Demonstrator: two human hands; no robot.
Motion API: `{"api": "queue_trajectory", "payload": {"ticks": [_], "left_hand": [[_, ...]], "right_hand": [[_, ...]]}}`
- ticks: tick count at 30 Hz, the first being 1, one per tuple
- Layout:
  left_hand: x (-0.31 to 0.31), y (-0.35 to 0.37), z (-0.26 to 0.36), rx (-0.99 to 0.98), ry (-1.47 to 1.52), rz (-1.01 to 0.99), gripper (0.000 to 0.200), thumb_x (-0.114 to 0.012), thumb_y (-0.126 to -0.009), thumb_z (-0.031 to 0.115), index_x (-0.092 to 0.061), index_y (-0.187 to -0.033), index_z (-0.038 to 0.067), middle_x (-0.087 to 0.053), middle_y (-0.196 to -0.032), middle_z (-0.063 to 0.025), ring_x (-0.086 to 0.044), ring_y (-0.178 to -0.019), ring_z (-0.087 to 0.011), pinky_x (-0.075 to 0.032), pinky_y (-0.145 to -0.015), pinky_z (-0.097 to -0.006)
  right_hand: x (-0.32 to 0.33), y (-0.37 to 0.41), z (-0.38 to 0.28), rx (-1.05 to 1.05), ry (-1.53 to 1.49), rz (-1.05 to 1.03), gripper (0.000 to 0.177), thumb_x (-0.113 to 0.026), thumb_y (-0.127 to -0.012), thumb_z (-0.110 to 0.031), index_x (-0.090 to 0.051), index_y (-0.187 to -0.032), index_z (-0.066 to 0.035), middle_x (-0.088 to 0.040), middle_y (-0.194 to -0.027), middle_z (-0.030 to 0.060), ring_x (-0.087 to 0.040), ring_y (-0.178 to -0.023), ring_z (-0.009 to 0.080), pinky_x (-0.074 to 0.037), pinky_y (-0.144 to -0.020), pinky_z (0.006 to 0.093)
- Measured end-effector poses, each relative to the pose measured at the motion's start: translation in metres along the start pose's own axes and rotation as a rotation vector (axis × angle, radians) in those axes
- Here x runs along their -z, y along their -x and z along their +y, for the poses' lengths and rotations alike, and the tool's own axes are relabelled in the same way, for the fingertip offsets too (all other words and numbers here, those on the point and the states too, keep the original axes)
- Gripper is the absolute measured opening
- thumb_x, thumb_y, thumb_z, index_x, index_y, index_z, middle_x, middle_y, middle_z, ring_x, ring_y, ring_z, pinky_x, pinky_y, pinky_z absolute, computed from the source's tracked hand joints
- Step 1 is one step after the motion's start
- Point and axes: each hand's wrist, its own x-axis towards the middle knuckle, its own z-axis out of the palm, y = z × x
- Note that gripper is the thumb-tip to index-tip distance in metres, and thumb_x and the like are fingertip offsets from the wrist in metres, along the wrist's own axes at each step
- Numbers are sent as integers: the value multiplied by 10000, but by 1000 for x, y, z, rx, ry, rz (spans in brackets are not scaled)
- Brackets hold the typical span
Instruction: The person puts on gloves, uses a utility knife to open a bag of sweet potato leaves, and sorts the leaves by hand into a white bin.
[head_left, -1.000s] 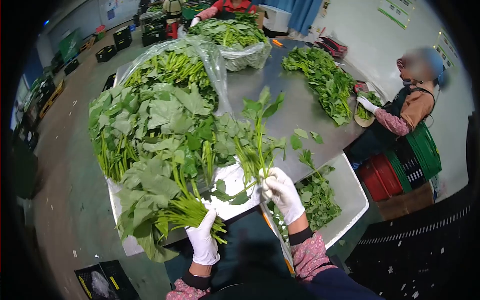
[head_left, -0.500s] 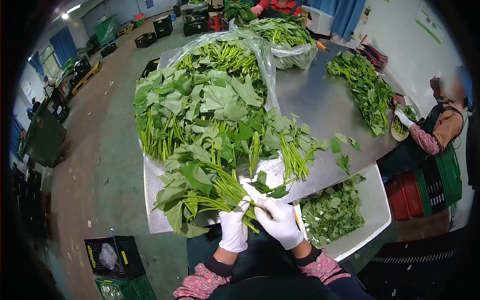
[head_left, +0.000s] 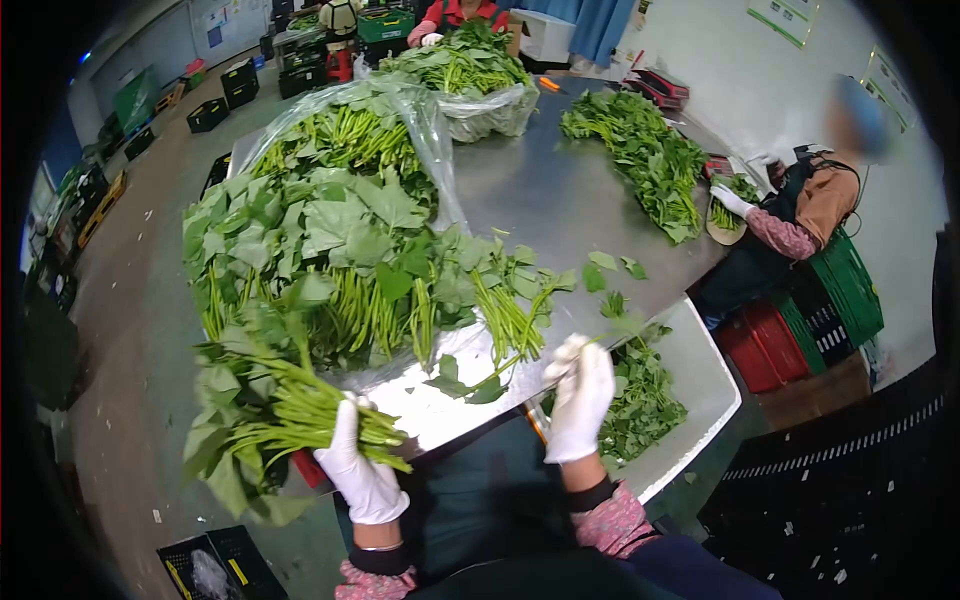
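Observation:
My left hand, in a white glove, is closed around the stems of a bunch of leafy greens. The bunch lies tilted, its broad leaves to the left and its cut ends to the right. My right hand, also gloved, is raised at the near table edge beside the white bin. Its fingers pinch a thin leafy stem, blurred by motion. Ahead of both hands a large pile of the same greens covers the left of the metal table. A few loose stems lie at its near edge.
Trimmed leaves lie in the white bin. A clear plastic bag wraps part of the pile. Across the table a co-worker holds greens, near a long row of greens. Red and green crates stand at right.
My hands have parted: the left has moved left and down with the bunch, the right has lifted to the right with a leafy stem. The whole view has shifted as my head turned right.

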Motion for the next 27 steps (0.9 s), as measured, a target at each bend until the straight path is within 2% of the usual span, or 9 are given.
{"api": "queue_trajectory", "payload": {"ticks": [4,6,7,8,11,16,18,21,27], "left_hand": [[-8,7,-3,-22,-62,40,147,-633,-919,46,-601,-1061,27,-646,-950,-61,-660,-815,-166,-562,-650,-290],[-12,14,-10,103,-151,-27,135,-631,-913,36,-596,-1042,15,-647,-925,-73,-654,-798,-169,-567,-663,-291],[-9,13,-22,132,-119,-48,148,-624,-906,19,-580,-1046,-1,-645,-891,-79,-648,-771,-171,-573,-658,-301],[-13,20,-21,234,-140,-65,161,-601,-912,14,-564,-1066,-15,-641,-871,-78,-645,-743,-174,-582,-642,-325],[0,17,-43,344,-75,-142,184,-584,-922,45,-561,-1090,-27,-630,-825,-74,-654,-711,-208,-601,-593,-395],[2,18,-41,341,-134,-143,181,-604,-912,37,-572,-1079,-24,-632,-836,-73,-635,-736,-173,-574,-653,-323],[-13,24,-36,295,-126,-142,175,-620,-903,34,-573,-1063,-19,-632,-848,-70,-628,-759,-161,-556,-672,-291],[-13,25,-41,297,-189,-180,185,-648,-869,-4,-586,-1042,8,-632,-870,-55,-625,-773,-141,-533,-680,-278],[-15,22,-32,319,-128,-178,200,-661,-855,-7,-606,-1046,21,-658,-898,-45,-635,-768,-135,-526,-716,-276]], "right_hand": [[57,-61,27,-67,559,-86,259,-571,-980,-321,-646,-972,-73,-599,-703,10,-536,-560,81,-441,-537,241],[67,-65,58,-25,1068,-230,334,-629,-916,-406,-677,-863,-80,-637,-641,87,-615,-559,190,-484,-556,335],[54,-53,57,252,1319,-252,410,-642,-861,-495,-689,-842,-88,-660,-675,158,-669,-642,313,-505,-600,423],[50,-50,66,274,1491,-259,423,-612,-863,-525,-688,-846,-109,-672,-695,157,-663,-682,376,-505,-614,463],[51,-52,85,207,1725,-284,348,-620,-869,-461,-661,-832,-118,-677,-702,145,-670,-692,367,-507,-628,469],[67,-51,90,276,1162,-145,205,-667,-872,-280,-690,-957,-95,-680,-731,121,-672,-657,284,-495,-581,377],[49,-35,56,-72,724,-201,141,-706,-848,-138,-680,-948,-43,-656,-705,100,-619,-580,204,-470,-548,293],[29,-5,32,229,845,-376,94,-677,-879,-69,-648,-873,20,-600,-668,4,-517,-568,34,-429,-537,220],[-13,45,4,540,947,-810,102,-734,-774,-57,-663,-842,-31,-601,-716,86,-582,-595,232,-458,-560,339]]}}
